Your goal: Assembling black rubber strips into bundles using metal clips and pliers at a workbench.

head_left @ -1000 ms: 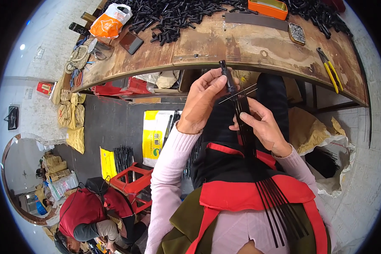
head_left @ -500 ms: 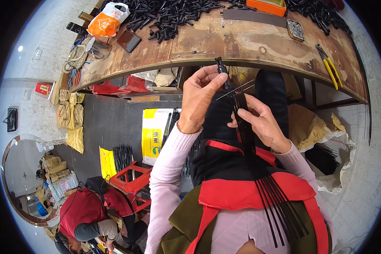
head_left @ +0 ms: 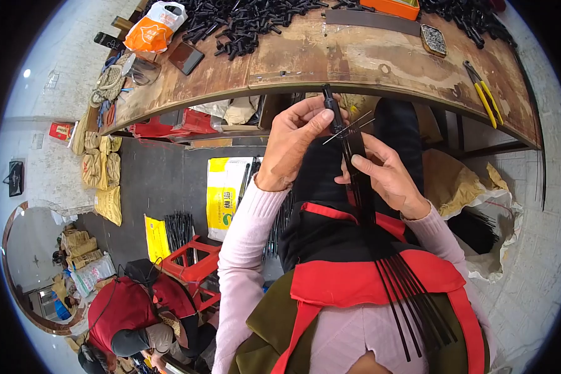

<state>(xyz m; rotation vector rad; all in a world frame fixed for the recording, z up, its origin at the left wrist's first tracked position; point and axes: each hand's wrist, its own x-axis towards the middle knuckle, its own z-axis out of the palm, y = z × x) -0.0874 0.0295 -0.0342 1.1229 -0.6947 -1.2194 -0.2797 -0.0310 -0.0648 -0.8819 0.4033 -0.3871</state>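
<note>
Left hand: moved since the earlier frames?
Barely. The left hand stays just under the wooden table's edge, pinching the small black piece; at most it crept slightly toward that edge.

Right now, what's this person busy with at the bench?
A seated person works a bundle of thin black rods that lies across the lap. The left hand pinches a small black tube at the bundle's top end, while the right hand grips the rods just below. Ahead, the worn wooden bench holds heaps of similar black tubes and yellow-handled pliers.
</note>
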